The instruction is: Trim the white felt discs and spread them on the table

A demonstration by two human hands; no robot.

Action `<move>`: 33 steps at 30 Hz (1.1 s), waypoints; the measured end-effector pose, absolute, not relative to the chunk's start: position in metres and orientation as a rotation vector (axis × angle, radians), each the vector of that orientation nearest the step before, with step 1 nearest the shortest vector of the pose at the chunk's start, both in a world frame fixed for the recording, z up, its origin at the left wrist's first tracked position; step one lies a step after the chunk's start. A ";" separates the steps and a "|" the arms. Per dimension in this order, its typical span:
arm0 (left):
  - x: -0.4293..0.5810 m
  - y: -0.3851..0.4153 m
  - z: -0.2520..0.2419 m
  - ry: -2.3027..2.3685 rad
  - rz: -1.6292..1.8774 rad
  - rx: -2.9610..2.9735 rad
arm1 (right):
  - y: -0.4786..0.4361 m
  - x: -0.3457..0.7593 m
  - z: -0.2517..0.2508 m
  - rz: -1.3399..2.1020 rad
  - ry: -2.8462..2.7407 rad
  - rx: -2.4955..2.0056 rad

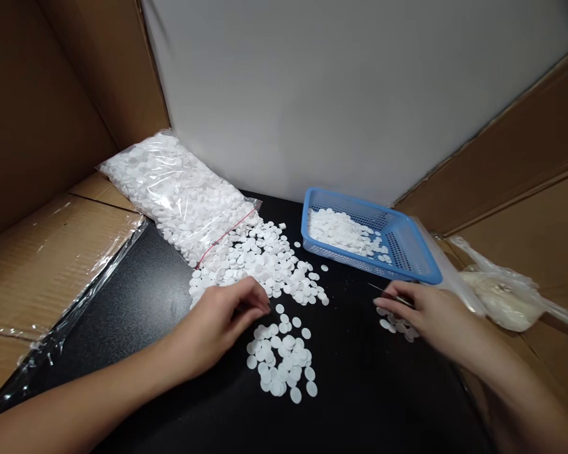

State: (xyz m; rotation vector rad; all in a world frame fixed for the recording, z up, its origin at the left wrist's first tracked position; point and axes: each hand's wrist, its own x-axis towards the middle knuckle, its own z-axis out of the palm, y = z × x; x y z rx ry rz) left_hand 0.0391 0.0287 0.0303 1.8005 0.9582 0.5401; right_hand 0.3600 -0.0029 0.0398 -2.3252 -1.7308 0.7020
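Note:
My left hand (231, 312) is closed in a pinch at the front edge of a spilled heap of small white round discs (255, 258). Whatever its fingertips hold, if anything, is too small to make out. Just right of it lies a smaller pile of white discs (284, 359). On the right, my right hand (414, 304) is closed around a thin, pointed metal tool (375, 287), its tip sticking out to the left. Most of that tool is hidden by the fingers. Under this hand lie several more discs (397, 325).
A clear zip bag (175, 183) full of discs lies at the back left, its mouth towards the heap. Behind my right hand stands a blue plastic basket (407, 252) with discs in it. A knotted plastic bag (497, 296) sits far right. Cardboard (33, 271) flanks the black table (355, 391).

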 end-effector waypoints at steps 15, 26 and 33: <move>0.027 0.044 0.023 1.009 0.390 2.057 | -0.013 0.298 0.012 0.638 -2.081 -1.396; 0.036 0.043 0.019 1.000 0.290 2.324 | -0.018 0.261 -0.016 0.616 -2.051 -1.285; 0.039 0.036 0.023 1.002 0.394 2.207 | -0.021 0.257 -0.004 0.879 -1.960 -1.285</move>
